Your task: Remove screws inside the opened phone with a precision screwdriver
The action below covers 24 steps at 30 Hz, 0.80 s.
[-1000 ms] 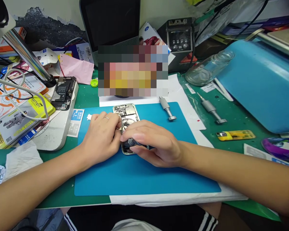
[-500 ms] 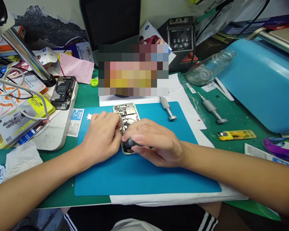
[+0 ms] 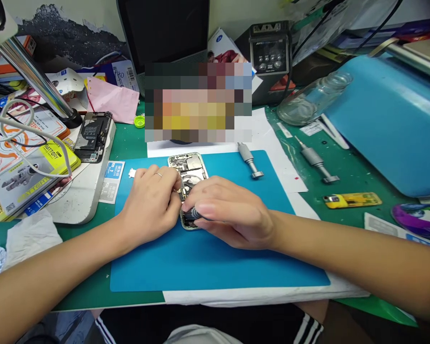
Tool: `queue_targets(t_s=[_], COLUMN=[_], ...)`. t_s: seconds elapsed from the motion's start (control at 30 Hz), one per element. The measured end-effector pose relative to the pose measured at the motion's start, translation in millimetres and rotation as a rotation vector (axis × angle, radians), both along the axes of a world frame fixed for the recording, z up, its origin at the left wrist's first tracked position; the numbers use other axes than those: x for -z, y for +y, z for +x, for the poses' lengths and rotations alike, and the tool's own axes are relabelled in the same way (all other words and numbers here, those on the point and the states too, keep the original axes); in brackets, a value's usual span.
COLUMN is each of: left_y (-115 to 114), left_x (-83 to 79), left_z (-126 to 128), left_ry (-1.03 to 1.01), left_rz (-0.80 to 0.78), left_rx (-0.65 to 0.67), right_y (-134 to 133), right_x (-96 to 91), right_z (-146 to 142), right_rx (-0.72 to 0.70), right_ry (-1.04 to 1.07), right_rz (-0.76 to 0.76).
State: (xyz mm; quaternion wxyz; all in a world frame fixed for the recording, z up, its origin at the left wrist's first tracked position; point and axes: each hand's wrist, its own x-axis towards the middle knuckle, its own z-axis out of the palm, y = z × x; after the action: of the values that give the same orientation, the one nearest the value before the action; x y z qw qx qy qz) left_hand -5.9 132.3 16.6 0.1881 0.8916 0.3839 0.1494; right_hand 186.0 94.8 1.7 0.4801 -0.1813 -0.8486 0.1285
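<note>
An opened phone (image 3: 194, 165) lies lengthwise on the blue mat (image 3: 215, 267), its inner parts bare. My left hand (image 3: 152, 198) is closed, its curled fingers pressed to the phone's left edge. My right hand (image 3: 229, 210) reaches over the phone's lower half, with thumb and fingers closed around a dark, ringed tool (image 3: 193, 214). Most of that tool and its tip are hidden by my fingers. Just left of my left hand is a small white piece (image 3: 132, 173). Past my right hand rests a grey screwdriver (image 3: 250, 161) on the mat.
A second grey screwdriver (image 3: 316, 160), a yellow strip-like object (image 3: 351, 200) and a glass jar (image 3: 308, 102) are to the right. On the left, another opened phone (image 3: 93, 137) rests on a white base (image 3: 86, 203) beside battery boxes (image 3: 32, 177). A dark screen (image 3: 165, 33) stands behind.
Both hands stay nearly in place at the phone. My view shifts slightly; the right hand and the dark tool show only a very small movement.
</note>
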Motion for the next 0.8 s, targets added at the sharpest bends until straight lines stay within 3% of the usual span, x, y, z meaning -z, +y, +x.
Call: queue_targets(t_s=[0.67,0.8], left_y=[-0.9,-1.9], left_x=[2.9,3.9], left_z=[-0.6,-1.0], left_ry=[-0.017,0.009], left_rz=[0.037,0.107], left_rx=[0.019,0.035], right_y=[0.9,-3.3], right_x=[6.0,5.8], right_z=[-1.2,2.3], right_rx=[0.061,0.085], right_ry=[-0.026,-0.023], right_rz=[0.046,0.073])
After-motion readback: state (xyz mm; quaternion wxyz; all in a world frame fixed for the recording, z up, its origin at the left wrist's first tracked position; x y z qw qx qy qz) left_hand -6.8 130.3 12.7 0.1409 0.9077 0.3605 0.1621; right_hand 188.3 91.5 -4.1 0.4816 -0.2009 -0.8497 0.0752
